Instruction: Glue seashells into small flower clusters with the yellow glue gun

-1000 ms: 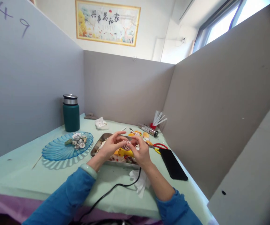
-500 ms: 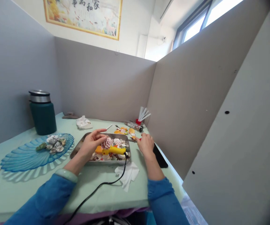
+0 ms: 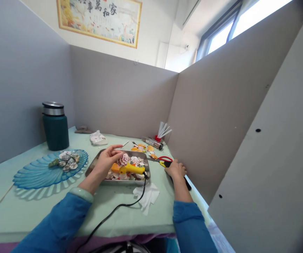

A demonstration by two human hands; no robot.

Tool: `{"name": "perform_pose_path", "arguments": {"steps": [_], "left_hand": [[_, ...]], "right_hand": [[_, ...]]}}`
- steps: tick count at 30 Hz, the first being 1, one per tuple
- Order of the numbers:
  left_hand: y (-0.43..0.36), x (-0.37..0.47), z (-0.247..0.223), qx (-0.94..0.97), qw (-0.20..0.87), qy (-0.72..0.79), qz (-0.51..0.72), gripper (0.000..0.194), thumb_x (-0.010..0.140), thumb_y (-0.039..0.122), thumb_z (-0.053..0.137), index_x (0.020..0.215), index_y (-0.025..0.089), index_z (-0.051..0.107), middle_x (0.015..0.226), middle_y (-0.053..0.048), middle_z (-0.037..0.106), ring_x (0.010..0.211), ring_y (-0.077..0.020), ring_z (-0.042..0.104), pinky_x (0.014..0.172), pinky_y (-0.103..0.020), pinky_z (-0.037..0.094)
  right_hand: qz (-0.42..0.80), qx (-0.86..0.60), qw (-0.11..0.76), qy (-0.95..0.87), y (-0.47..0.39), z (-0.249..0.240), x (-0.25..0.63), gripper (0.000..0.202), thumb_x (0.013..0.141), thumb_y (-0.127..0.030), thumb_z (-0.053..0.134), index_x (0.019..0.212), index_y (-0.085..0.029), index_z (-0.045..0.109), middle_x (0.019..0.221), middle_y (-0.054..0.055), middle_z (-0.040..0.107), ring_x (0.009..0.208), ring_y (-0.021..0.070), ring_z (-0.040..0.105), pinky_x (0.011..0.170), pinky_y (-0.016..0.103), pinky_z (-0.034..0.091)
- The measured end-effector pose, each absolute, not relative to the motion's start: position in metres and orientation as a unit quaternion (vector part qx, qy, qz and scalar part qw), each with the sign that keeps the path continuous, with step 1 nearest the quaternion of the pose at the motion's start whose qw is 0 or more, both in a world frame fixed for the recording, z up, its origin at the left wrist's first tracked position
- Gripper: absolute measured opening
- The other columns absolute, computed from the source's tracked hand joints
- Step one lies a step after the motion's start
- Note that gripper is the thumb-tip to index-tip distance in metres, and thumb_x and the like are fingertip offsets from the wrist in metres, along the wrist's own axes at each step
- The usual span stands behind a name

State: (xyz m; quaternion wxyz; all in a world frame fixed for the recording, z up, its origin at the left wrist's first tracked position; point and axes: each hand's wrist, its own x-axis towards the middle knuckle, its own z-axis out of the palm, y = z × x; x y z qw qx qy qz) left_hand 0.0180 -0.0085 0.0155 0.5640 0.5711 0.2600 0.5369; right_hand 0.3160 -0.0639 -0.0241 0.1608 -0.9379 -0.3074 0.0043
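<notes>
My left hand hovers over the left part of a metal tray full of small shells, holding a patterned shell piece at its fingertips. A yellow glue gun with a black cord lies in the tray. My right hand rests on a black phone at the table's right edge, just beside red-handled scissors. Whether its fingers grip the phone is unclear.
A blue glass fan-shaped plate with several shells lies at the left. A green flask stands behind it. White tissues, orange shells, a tube and white sticks sit around the tray. Grey partitions close three sides.
My hands were together over the tray; my right hand has moved right, past the scissors, onto the phone. My left hand stays over the tray. The camera has turned to the right.
</notes>
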Motion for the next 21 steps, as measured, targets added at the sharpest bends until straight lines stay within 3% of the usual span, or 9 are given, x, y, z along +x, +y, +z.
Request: {"name": "perform_pose_path", "arguments": {"steps": [6,14,21], "left_hand": [[-0.0086,0.0186,0.0153,0.567,0.562,0.266,0.540,0.058,0.055,0.035,0.080,0.105,0.013,0.059,0.072,-0.001,0.067,0.059,-0.0124,0.059,0.056,-0.022,0.043],[-0.0061,0.0169,0.0136,0.557,0.579,0.256,0.537,0.056,0.057,0.033,0.079,0.106,0.014,0.058,0.071,0.001,0.065,0.058,-0.0107,0.058,0.056,-0.021,0.045],[-0.0052,0.0166,0.0117,0.553,0.588,0.250,0.536,0.056,0.059,0.033,0.078,0.107,0.014,0.058,0.070,0.000,0.064,0.057,-0.0101,0.057,0.053,-0.020,0.045]], "right_hand": [[-0.023,-0.913,0.183,-0.364,-0.0583,-0.0268,0.3096,0.065,0.067,-0.039,0.069,0.123,-0.013,0.047,0.121,0.021,0.051,0.112,0.0338,0.051,0.090,0.041,0.039],[-0.015,-0.924,0.154,-0.349,-0.0566,-0.0316,0.3142,0.075,0.063,-0.051,0.069,0.123,-0.015,0.045,0.126,0.020,0.044,0.117,0.0355,0.046,0.092,0.047,0.036],[-0.039,-0.914,0.152,-0.373,-0.0565,-0.0305,0.3123,0.069,0.067,-0.043,0.067,0.126,-0.015,0.043,0.121,0.019,0.045,0.112,0.0342,0.050,0.090,0.040,0.036]]}}
